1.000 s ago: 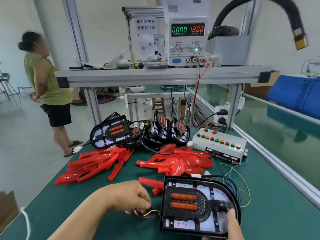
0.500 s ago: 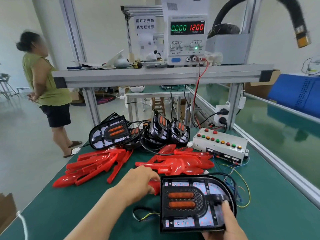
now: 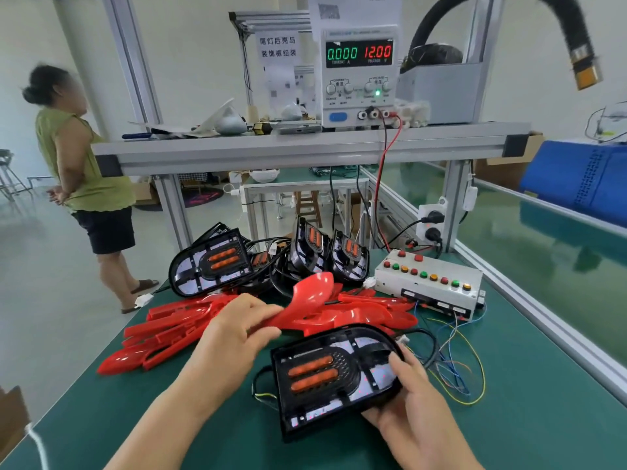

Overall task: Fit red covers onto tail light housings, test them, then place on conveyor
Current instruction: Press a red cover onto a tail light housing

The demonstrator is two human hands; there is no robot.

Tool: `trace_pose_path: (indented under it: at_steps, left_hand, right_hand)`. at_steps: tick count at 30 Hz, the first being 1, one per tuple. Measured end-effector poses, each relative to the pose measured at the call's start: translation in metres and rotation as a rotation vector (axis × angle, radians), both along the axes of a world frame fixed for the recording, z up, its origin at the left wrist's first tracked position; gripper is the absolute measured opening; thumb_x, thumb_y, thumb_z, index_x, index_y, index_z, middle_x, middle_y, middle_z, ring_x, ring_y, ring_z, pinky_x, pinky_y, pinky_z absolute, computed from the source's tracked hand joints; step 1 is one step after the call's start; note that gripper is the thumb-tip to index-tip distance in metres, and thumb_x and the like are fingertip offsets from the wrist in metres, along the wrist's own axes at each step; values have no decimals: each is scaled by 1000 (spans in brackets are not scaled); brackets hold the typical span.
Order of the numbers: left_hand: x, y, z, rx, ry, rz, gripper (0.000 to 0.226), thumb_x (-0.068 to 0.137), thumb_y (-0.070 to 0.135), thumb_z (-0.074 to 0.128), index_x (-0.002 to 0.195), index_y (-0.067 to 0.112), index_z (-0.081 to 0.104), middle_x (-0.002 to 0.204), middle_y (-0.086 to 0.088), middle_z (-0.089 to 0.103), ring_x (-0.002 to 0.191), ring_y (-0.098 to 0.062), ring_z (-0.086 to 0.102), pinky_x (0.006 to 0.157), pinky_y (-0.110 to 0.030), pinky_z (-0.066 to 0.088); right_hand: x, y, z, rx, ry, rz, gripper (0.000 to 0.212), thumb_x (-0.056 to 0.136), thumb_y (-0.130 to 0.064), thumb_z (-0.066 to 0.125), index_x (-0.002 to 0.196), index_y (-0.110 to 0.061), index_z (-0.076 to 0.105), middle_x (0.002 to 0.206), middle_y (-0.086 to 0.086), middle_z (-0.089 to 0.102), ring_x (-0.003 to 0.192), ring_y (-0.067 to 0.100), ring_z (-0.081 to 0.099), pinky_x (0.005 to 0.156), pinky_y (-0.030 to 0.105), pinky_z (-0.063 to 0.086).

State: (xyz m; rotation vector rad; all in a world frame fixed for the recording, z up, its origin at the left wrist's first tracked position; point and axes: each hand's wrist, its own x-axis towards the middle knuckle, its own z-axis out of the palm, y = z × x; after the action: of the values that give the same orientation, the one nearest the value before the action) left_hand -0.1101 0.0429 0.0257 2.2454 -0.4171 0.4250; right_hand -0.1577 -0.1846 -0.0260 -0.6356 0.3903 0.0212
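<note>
We lift one red cover point(image 3: 305, 296) just beyond the tail light housing point(image 3: 325, 378) we are holding.
Our left hand point(image 3: 234, 337) pinches the cover between thumb and fingers, raised above the loose pile of covers point(image 3: 163, 337) at mid-table. Our right hand point(image 3: 410, 401) grips the black housing's right edge, holding it tilted at the near side of the green table point(image 3: 543, 418); its shell holds two orange lamp strips point(image 3: 310, 364). More housings point(image 3: 210, 262) stand farther back, left of the button box point(image 3: 427, 283).

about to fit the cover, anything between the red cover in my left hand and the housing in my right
Nothing lies between them. The red cover in the left hand hangs just beyond the housing, whose face is bare except a thumb of the right hand near its right edge.
</note>
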Motion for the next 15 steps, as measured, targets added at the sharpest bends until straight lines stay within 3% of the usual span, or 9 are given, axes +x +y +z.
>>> trace_pose_path:
  at_steps: [3, 6, 10, 15]
  left_hand:
    - [-20, -13, 3, 2, -1, -106, 29, 92, 15, 67, 110, 37, 68, 102, 18, 60, 100, -2, 59, 83, -7, 40]
    - [-34, -24, -6, 114, -66, -251, 39, 92, 11, 66, 125, 31, 66, 108, 16, 56, 107, -3, 55, 92, -12, 39]
    - [-43, -34, -21, 185, -163, -326, 39, 89, 13, 64, 126, 23, 67, 108, 11, 55, 108, 1, 53, 95, -13, 41]
    - [-44, -37, -34, 202, -269, -271, 37, 84, 12, 66, 120, 16, 71, 106, 19, 47, 98, -1, 51, 89, -19, 44]
  right_hand:
    - [9, 2, 8, 49, 10, -22, 35, 99, -4, 44, 129, -17, 57, 113, 17, 73, 93, 34, 69, 85, 53, 54]
    - [16, 6, 14, 85, 1, -15, 36, 102, -16, 45, 136, -7, 54, 127, 22, 65, 114, 39, 63, 101, 56, 45]
    - [21, 7, 15, 18, 13, -38, 46, 100, -33, 52, 119, 7, 64, 108, 26, 71, 89, 35, 68, 92, 51, 52]
    - [21, 7, 6, -2, -2, -33, 43, 102, -35, 47, 116, 2, 67, 106, 23, 73, 85, 32, 74, 72, 43, 59]
